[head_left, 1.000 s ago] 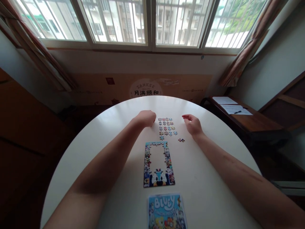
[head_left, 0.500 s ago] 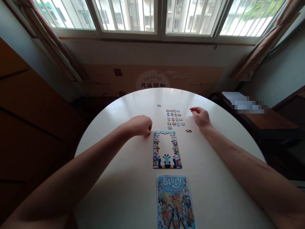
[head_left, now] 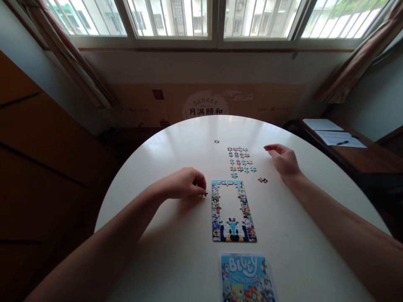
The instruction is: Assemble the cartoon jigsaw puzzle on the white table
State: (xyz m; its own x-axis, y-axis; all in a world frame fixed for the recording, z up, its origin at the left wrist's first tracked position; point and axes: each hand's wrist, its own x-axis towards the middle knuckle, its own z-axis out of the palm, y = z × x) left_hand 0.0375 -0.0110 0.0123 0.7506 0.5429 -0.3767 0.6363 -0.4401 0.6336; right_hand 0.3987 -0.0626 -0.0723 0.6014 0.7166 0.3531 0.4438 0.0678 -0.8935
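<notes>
Reading "BLUEY" in white capitals on the blue cover card (head_left: 247, 279) nearest the camera, with "FANZINE PROJECT" in smaller letters beneath. Reading "ZANKEE" and, under it, "月满颐和" on the round emblem (head_left: 206, 105) of the tan wall panel (head_left: 132, 94); finding the small side script too faint to read. Seeing the puzzle frame (head_left: 216, 207) lying flat on the white round table (head_left: 176, 260), just beyond the card; containing joined pieces along all four sides and part of a blue-and-white face at the bottom, around a pale middle. Pinching a small dark puzzle piece (head_left: 205, 194) between thumb and fingertips of the left hand (head_left: 184, 183), just left of the frame and apart from it. Holding the right hand (head_left: 283, 161) partly curled, right of the rows of loose pieces (head_left: 238, 162); being unable to tell it as empty or gripping. Seeing one single piece (head_left: 216, 141) lying beyond the rows, leftward, and a small cluster (head_left: 262, 180) near the right wrist.
</notes>
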